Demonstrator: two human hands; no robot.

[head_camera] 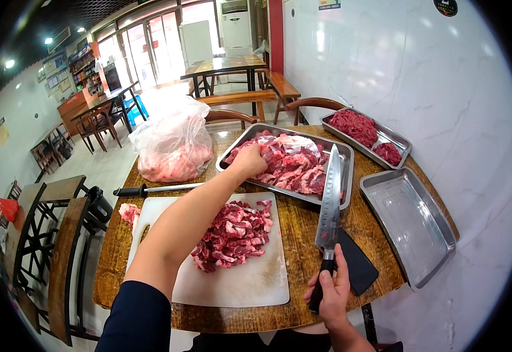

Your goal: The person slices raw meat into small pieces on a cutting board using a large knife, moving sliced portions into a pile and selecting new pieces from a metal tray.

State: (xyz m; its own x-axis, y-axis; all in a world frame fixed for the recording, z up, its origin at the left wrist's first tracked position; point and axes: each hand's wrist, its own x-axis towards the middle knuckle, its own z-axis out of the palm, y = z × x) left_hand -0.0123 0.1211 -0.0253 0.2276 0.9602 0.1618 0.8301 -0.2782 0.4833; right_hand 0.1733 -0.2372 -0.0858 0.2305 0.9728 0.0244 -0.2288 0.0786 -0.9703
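Note:
My left hand (249, 162) reaches over the cutting board into a large steel tray (347, 176) and touches the raw meat pieces (297, 160) there; its fingertips are partly hidden among them. In my right hand (333, 290) is the black handle of a chef's knife (330, 207), its blade pointing away from me over the tray's right side. Cut strips of raw meat (238, 233) lie heaped on the white cutting board (238, 288), partly behind my left forearm. A small pale piece of meat or fat (130, 213) sits at the board's upper left corner.
A honing steel (132, 192) lies behind the board, near a clear plastic bag of pale meat or fat (174, 154). At right are a tray with red meat (399, 135), an empty steel tray (414, 229) over the table's edge, and a black phone-like slab (358, 268). A white wall borders the right.

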